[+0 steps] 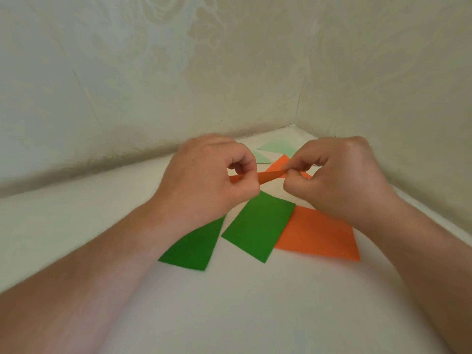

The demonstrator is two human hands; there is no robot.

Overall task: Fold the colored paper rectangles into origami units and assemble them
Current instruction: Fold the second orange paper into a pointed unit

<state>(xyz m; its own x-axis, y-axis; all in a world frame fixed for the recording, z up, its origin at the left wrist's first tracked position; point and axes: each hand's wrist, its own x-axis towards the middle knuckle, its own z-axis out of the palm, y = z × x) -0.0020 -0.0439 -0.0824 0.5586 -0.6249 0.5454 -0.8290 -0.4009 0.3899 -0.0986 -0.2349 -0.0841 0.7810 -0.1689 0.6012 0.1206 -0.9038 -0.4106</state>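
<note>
A white table [255,302] set into a papered corner carries the loose sheets: an orange rectangle [319,236] to the right, overlapped at its left edge by a green rectangle [258,226], with a second green one [194,246] just left of that, partly under the left forearm. Farther back, near the corner, lie pale green pieces [277,147] and another orange piece [278,162]. Above them, lifted off the table, a person's left hand [207,175] and right hand [342,180] each pinch one end of a narrow orange strip [270,176] between thumb and curled fingers. The strip's long axis runs left to right, spanning the gap between the two hands, so both are equally close to it and neither must reach. It appears to be folded lengthwise already, though how many layers it holds cannot be told. The likely work in hand is sharpening that crease, with most sheets yet unfolded.
</note>
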